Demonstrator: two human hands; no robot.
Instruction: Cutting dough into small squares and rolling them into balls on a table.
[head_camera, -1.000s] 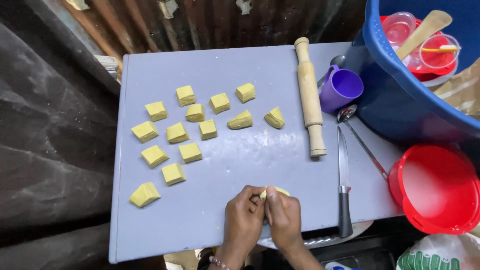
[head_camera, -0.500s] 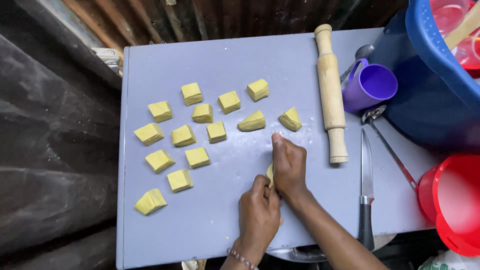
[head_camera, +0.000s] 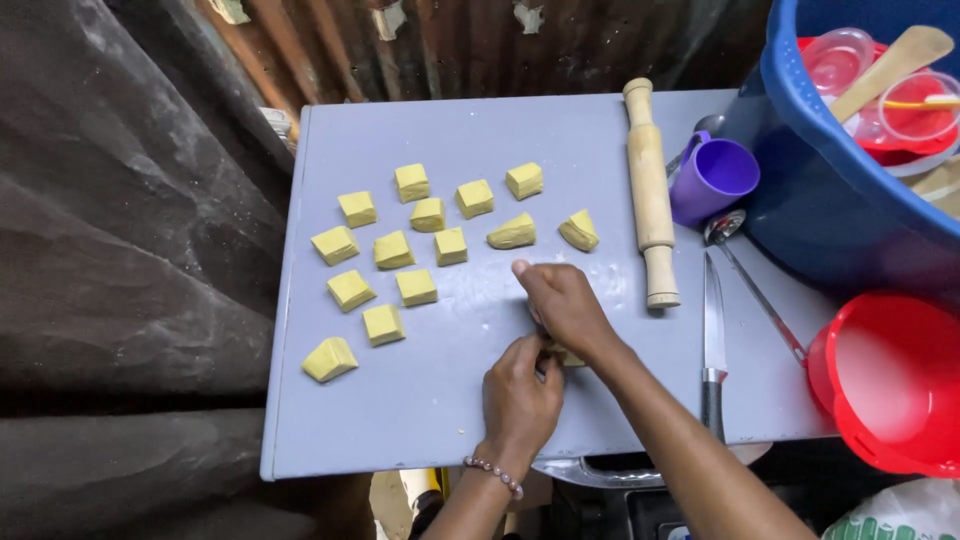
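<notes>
Hands met at grey surface front: left hand and right hand both pinched small yellow dough piece, soft, light, squashable, best gripped gently by its sides.

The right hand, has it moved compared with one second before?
Yes. The right hand went from the near edge of the grey board up toward the dough pieces.

My hands hide most of a yellow dough piece; the red bowl runs off-frame.
</notes>
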